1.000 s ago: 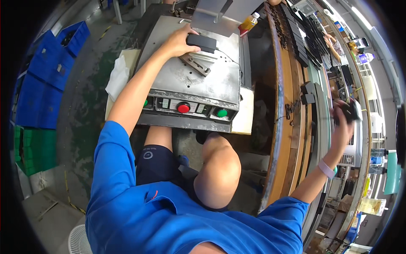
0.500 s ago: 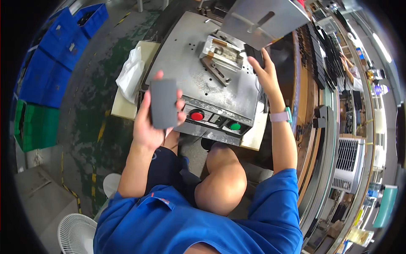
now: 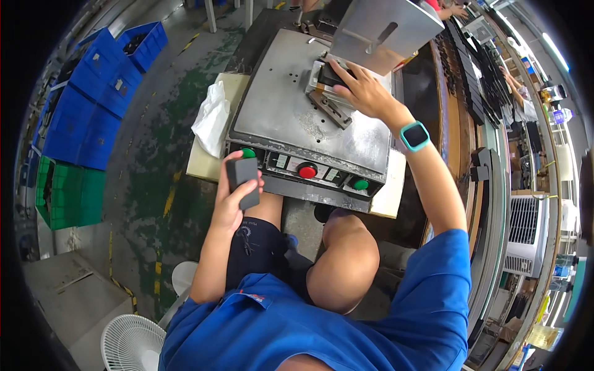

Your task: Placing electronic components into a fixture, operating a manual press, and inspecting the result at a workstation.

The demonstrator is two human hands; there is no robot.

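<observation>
My left hand (image 3: pixel 230 209) is closed round a dark grey rectangular case (image 3: pixel 247 176), thumb across its face, in front of the machine's left corner. Over the metal fixture (image 3: pixel 313 82) on the machine's steel table (image 3: pixel 275 93), my right hand (image 3: pixel 370 94) lies with fingers stretched out. Beneath those fingers, a black piece (image 3: pixel 329 75) sits in the fixture; my hand covers part of it. A clamp bar (image 3: pixel 331 111) is fixed in front of the fixture. Just behind my right hand stands a slotted metal plate (image 3: pixel 385 37).
The machine's front has a red button (image 3: pixel 307 170) and green buttons (image 3: pixel 360 184) at the ends. White cloth (image 3: pixel 211 120) lies on the left board. Blue crates (image 3: pixel 80 127) and a green crate (image 3: pixel 71 193) stand left. Black strips (image 3: pixel 461 77) line the right, near another person's hand (image 3: pixel 459 11).
My right hand has moved left onto the fixture, where a black piece now sits. My left hand has lowered with the grey case and tilted it. The view has shifted.
</observation>
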